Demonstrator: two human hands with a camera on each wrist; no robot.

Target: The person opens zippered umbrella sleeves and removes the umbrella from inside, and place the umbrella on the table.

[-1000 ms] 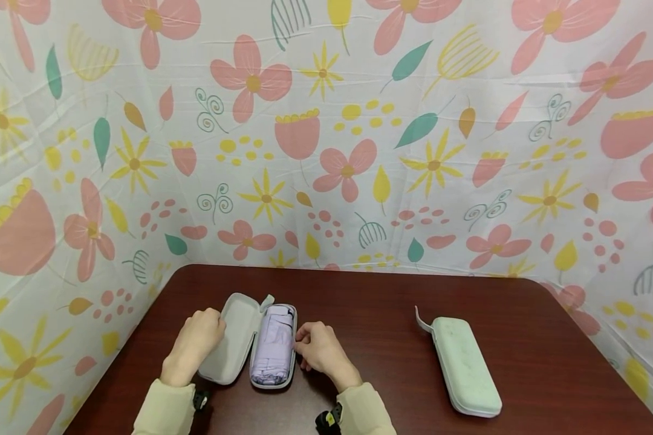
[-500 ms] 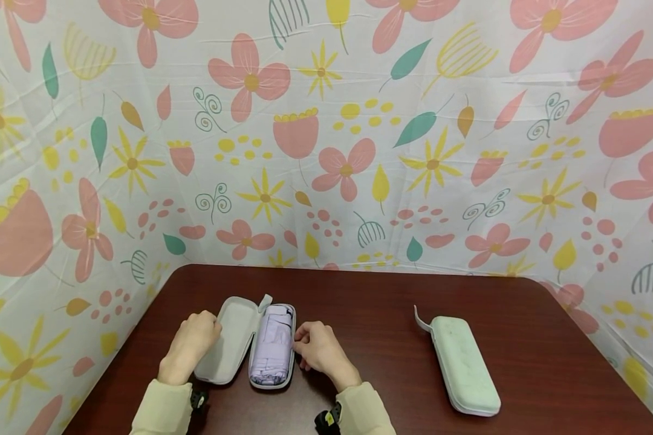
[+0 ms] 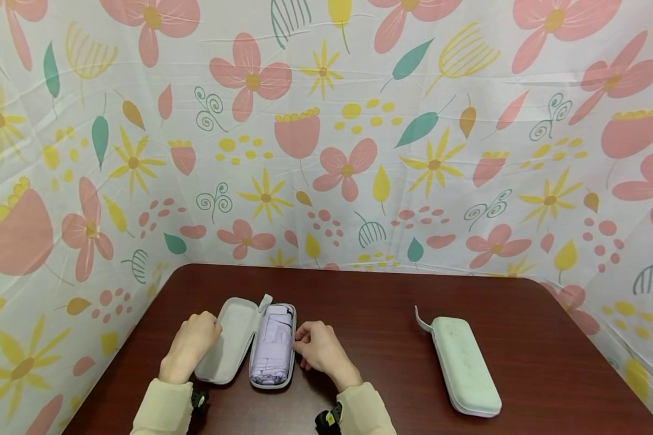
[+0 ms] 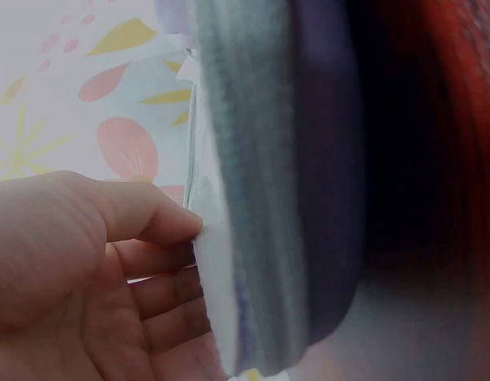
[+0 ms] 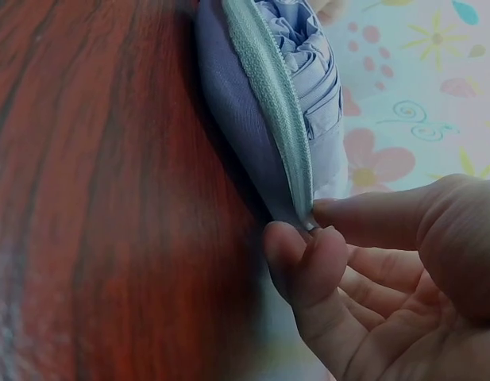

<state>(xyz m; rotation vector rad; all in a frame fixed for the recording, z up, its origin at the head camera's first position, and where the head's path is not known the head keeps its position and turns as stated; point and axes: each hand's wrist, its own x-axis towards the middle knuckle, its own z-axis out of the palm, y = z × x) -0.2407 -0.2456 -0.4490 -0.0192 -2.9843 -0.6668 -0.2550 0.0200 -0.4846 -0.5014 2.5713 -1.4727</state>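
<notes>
Near the front-left of the dark reddish-brown wooden surface [image 3: 359, 302] I see an open grey zippered hard-shell case [image 3: 250, 341], lying flat with its two halves spread side by side. A folded lilac compact umbrella [image 3: 272, 344] sits in the right half; the left half is the lid. My left hand [image 3: 191, 345] grips the outer edge of the lid, thumb on top and fingers curled beneath, as the left wrist view shows. My right hand [image 3: 318, 348] pinches the zippered rim of the half with the umbrella between thumb and fingertips [image 5: 296, 246]. Well apart to the right lies a closed mint-green hard-shell case [image 3: 465, 365] with a strap. Floral-printed fabric [image 3: 326, 133] hangs behind the surface.
</notes>
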